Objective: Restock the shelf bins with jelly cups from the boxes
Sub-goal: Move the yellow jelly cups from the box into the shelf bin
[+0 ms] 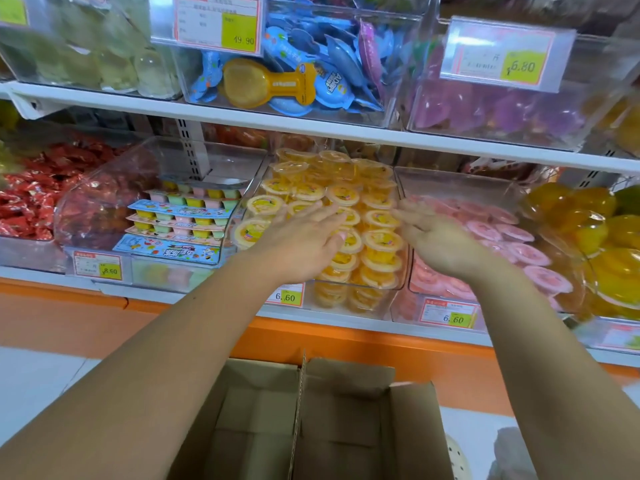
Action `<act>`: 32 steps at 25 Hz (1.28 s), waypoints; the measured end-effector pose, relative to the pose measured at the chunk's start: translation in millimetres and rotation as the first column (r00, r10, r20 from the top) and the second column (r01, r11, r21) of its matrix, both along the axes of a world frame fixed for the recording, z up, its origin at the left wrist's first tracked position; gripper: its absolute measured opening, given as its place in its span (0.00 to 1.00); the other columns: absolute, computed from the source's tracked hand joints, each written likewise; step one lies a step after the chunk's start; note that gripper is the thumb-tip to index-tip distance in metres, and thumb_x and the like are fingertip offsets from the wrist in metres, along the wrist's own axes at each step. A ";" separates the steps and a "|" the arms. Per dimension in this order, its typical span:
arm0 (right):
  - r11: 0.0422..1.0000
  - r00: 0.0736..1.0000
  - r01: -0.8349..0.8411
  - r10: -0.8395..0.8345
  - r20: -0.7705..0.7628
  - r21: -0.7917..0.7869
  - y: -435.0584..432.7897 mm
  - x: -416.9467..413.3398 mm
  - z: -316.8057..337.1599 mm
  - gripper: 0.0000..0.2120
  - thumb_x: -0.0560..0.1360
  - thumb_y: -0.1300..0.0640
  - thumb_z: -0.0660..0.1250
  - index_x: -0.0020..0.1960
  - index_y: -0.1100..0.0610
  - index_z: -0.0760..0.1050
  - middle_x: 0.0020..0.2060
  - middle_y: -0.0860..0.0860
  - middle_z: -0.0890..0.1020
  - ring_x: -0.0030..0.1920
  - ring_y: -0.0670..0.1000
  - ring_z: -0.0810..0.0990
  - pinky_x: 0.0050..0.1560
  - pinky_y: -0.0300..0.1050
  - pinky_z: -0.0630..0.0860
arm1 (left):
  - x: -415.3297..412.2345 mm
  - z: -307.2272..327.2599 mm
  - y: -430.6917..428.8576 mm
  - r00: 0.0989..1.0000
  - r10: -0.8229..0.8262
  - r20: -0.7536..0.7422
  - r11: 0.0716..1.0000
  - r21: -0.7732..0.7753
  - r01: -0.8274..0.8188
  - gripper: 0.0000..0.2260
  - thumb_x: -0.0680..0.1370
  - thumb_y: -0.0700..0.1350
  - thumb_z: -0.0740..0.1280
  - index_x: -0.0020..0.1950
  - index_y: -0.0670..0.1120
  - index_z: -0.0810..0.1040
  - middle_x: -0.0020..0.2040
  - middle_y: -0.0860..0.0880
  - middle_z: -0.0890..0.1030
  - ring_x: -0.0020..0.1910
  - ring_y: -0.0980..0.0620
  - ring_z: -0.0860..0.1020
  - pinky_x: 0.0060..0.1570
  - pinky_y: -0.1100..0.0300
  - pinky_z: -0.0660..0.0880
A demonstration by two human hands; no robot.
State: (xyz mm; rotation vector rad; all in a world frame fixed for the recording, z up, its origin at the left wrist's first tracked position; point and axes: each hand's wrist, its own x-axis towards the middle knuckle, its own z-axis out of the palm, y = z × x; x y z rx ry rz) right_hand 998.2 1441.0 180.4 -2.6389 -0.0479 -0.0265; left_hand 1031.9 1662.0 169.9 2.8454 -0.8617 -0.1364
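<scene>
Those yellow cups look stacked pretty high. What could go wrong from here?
The yellow jelly cups are heaped to the rim of their clear bin. The open left hand and right hand hover over them, so a sweep might knock some into the pink cups or over the front. The cardboard box looks empty; more cups may not fit anyway.

Price tags read 19.90 (243,40), 6.80 (523,66), 8.60 (110,271), 6.60 (286,297) and 6.60 (453,319) on clear shelf bins.

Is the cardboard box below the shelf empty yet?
Looks empty: the cardboard box has flaps open and only bare cardboard shows inside.
</scene>
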 end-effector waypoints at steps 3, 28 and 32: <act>0.999 0.999 -0.024 0.022 -0.046 -0.036 3.7 -5.4 -4.1 0.22 0.83 0.56 0.51 0.77 0.50 0.59 0.78 0.46 0.53 0.78 0.48 0.47 0.76 0.47 0.41 | -0.5 -3.3 0.8 1.000 0.010 0.007 1.000 -0.009 -0.010 0.23 0.86 0.55 0.44 0.82 0.54 0.52 0.82 0.56 0.49 0.80 0.55 0.45 0.78 0.44 0.41; 0.990 0.996 0.006 -0.017 -0.082 -0.143 12.6 14.8 -7.7 0.25 0.83 0.45 0.46 0.79 0.49 0.51 0.78 0.46 0.47 0.78 0.49 0.42 0.75 0.56 0.38 | 6.0 5.9 -8.0 1.000 -0.007 -0.002 1.000 0.031 0.007 0.24 0.86 0.54 0.46 0.82 0.53 0.51 0.82 0.54 0.48 0.80 0.55 0.45 0.78 0.49 0.42; 0.980 0.994 -0.054 0.034 -0.107 -0.193 6.7 1.3 1.1 0.24 0.84 0.47 0.47 0.79 0.47 0.49 0.78 0.44 0.45 0.77 0.47 0.39 0.75 0.57 0.37 | -0.3 4.3 0.6 1.000 -0.016 0.013 1.000 0.025 0.015 0.23 0.86 0.54 0.45 0.82 0.53 0.51 0.82 0.54 0.48 0.80 0.55 0.45 0.78 0.48 0.41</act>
